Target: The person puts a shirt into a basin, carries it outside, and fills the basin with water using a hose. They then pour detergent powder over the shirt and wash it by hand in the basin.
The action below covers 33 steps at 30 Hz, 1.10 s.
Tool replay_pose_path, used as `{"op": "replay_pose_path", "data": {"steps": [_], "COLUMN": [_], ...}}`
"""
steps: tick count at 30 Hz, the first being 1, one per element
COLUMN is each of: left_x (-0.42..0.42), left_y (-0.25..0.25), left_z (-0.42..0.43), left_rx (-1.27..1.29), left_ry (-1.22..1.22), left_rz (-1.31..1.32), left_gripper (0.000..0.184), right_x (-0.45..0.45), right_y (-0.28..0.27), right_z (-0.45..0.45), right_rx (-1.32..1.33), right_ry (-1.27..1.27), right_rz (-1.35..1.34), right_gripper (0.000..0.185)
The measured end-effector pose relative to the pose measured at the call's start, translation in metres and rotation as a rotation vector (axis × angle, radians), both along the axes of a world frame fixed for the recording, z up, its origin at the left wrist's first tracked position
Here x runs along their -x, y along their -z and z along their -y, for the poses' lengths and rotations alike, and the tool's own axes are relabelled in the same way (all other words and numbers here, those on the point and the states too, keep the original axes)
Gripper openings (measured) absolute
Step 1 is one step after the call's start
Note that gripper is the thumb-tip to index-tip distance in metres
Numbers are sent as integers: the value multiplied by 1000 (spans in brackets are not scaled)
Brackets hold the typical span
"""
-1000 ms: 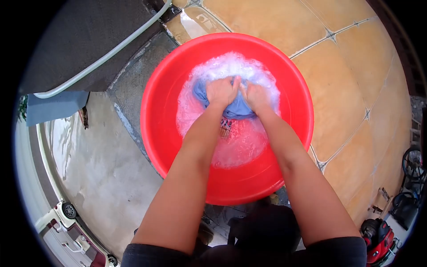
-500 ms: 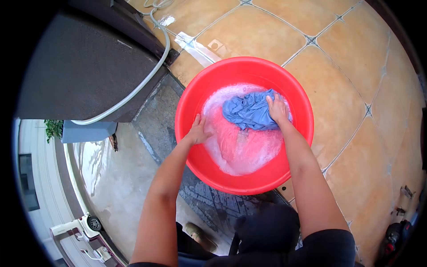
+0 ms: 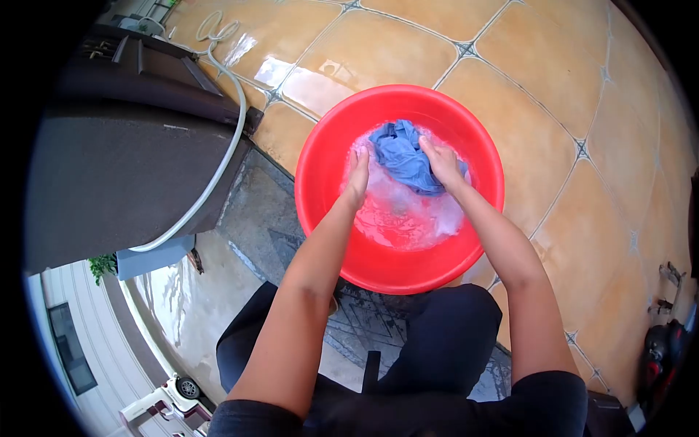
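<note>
A wet blue cloth (image 3: 408, 164), perhaps a garment, lies bunched in foamy water (image 3: 386, 211) inside a large red basin (image 3: 331, 251). My right hand (image 3: 442, 162) is closed on the cloth's right side, thumb on top and fingers partly hidden by the folds. Just left of the cloth, my left hand (image 3: 357, 173) stands edge-on in the suds with its fingers stretched out. Whether its fingertips touch the cloth I cannot tell.
Glossy tan tiles (image 3: 539, 124) spread behind and right of the basin. A pale hose (image 3: 218, 175) hangs over a dark wall (image 3: 124, 175) on the left. A grey planter (image 3: 155, 261) and a white vehicle (image 3: 164, 400) show at lower left. My knee (image 3: 459, 320) is close to the basin's front.
My left hand has moved from the basin's left side toward the cloth. The right hand has gone from resting on the cloth to gripping it. The cloth is bunched tighter, and the view has shifted.
</note>
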<state>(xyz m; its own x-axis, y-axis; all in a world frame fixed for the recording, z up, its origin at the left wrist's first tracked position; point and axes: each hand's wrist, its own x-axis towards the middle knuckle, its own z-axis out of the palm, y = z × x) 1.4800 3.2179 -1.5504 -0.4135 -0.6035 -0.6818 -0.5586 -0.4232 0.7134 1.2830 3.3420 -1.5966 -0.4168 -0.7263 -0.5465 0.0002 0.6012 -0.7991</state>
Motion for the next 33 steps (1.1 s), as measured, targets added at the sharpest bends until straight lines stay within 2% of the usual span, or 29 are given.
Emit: {"op": "replay_pose_path", "data": {"steps": [1,2,3,4,5,6,8,10,11,13,15,16,18,19,20,21,22,23,24,25,27,28,29,30,31,33], "left_x": [12,16,26,33,36,41,43,46,47,67,82,96,124,133,139,134,132,130,117,96,57,38,19,9,5,8], "left_y": [12,44,40,41,44,51,93,121,133,138,173,149,78,88,62,58,58,50,43,41,65,61,57,32,20,42], "left_z": [14,30,28,21,10,2,-4,0,8,33,45,51,61,75,85,82,83,84,82,77,80,69,58,38,25,21], "left_rx": [67,230,448,521,591,668,832,949,1066,709,898,994,566,628,442,335,227,39,-154,-354,-37,147,327,542,755,827], "left_ry": [-72,-77,65,254,448,639,695,770,746,875,847,829,804,976,872,662,444,353,264,167,464,518,564,510,453,618], "left_rz": [-22,-13,135,246,354,449,453,450,396,345,308,294,502,426,344,148,-47,-167,-272,-359,-300,-217,-118,22,164,218], "left_gripper": [94,93,87,85,84,82,73,66,55,56,60,64,70,75,77,76,75,73,72,70,68,68,68,67,67,64], "right_x": [-14,-27,-40,-53,-67,-77,-89,-90,-86,-85,-64,-50,-32,-15,9,18,3,-7,-21,-38,-59,-81,-108,-129,-141,-147], "right_y": [-11,-22,-44,-54,-35,-15,25,43,47,53,54,53,50,71,109,123,40,-1,-21,-21,-13,-7,-9,-11,-12,3], "right_z": [-5,-10,-16,-20,-22,-22,-17,-3,5,14,37,48,61,64,63,58,65,67,66,52,22,14,10,13,15,17], "right_rx": [-13,-31,-31,-42,-75,-170,-351,-337,-352,-394,-402,-450,-530,-375,-213,-51,89,276,456,417,352,333,249,163,-13,-268], "right_ry": [-34,-65,-39,-21,-11,-27,-67,-11,-3,18,73,101,135,344,542,725,819,890,958,866,673,591,594,576,492,343], "right_rz": [-118,-238,-466,-693,-1035,-1018,-979,-960,-910,-851,-876,-776,-558,-291,-22,252,410,572,749,603,308,-19,-439,-866,-1001,-1153], "right_gripper": [60,60,60,61,66,66,67,60,57,53,50,54,62,66,70,75,84,78,72,66,54,36,37,39,39,40]}}
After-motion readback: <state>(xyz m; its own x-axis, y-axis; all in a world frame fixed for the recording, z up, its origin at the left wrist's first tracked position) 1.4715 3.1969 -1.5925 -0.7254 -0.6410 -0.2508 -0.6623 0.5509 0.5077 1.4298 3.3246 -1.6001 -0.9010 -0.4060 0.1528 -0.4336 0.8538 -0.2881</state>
